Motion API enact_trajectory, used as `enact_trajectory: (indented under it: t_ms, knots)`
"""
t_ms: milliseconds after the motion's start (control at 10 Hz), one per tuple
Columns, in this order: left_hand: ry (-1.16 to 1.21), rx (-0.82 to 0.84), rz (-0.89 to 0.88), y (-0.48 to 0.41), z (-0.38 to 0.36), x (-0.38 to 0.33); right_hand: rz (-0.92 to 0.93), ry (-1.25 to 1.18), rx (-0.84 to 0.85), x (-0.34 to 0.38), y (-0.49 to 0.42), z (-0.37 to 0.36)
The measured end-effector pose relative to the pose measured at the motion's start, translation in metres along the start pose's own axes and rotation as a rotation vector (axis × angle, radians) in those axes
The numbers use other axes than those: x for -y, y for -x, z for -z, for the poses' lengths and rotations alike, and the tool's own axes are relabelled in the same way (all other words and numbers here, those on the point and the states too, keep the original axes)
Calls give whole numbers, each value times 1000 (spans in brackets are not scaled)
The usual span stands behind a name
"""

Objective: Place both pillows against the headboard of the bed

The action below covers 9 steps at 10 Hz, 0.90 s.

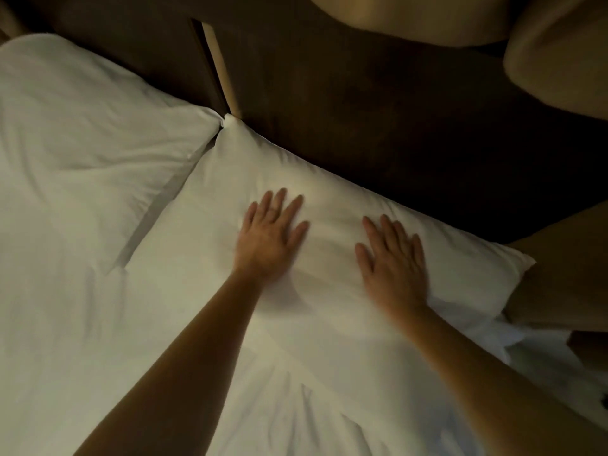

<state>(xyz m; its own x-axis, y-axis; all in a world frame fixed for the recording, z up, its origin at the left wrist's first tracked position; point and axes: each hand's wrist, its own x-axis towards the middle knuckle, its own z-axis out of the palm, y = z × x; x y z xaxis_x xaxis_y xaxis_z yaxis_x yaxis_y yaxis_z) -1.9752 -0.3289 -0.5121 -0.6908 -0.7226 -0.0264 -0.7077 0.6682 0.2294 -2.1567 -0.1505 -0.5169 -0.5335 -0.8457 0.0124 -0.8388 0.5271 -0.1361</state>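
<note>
left pillow (82,133): cut off by the left edge; far end not seen
right hand (393,258): slightly blurred
left hand (271,238): fingertips soft with blur
headboard (362,110): dark, detail lost; base hidden behind pillows
right pillow (230,291): near edge hard to tell from the sheet

Dimly lit bedroom. A bed with white sheets (82,324) meets a dark wooden headboard (378,120); two white pillows (204,225) lie against the headboard, and a pale wall (411,14) rises beyond it.
</note>
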Motion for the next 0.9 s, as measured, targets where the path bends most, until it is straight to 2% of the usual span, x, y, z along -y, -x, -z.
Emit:
enact_trajectory:
  t_ms: [100, 200, 300, 400, 600, 700, 800, 900]
  knots:
    - [-26, -27, 119, 6, 0, 32, -55, 29, 7, -38, 10, -1]
    - [45, -59, 279, 8, 8, 55, -232, -12, 11, -74, 16, 4]
    - [90, -62, 414, 13, 12, 72, -314, -56, 12, -92, 22, 8]
    - [117, -36, 476, 18, 14, 80, -349, -79, -6, -95, 25, 9]
    - [146, 14, 462, 17, 23, 86, -359, -128, 56, -96, 25, 18]
    - [238, -47, 439, 28, 40, 89, -346, -205, 85, -95, 25, 39]
    - [414, -173, 535, 92, 67, 65, -240, -321, 116, -92, 40, 73]
    - [641, -191, 731, 206, 72, 19, -254, -496, 100, -87, 70, 125]
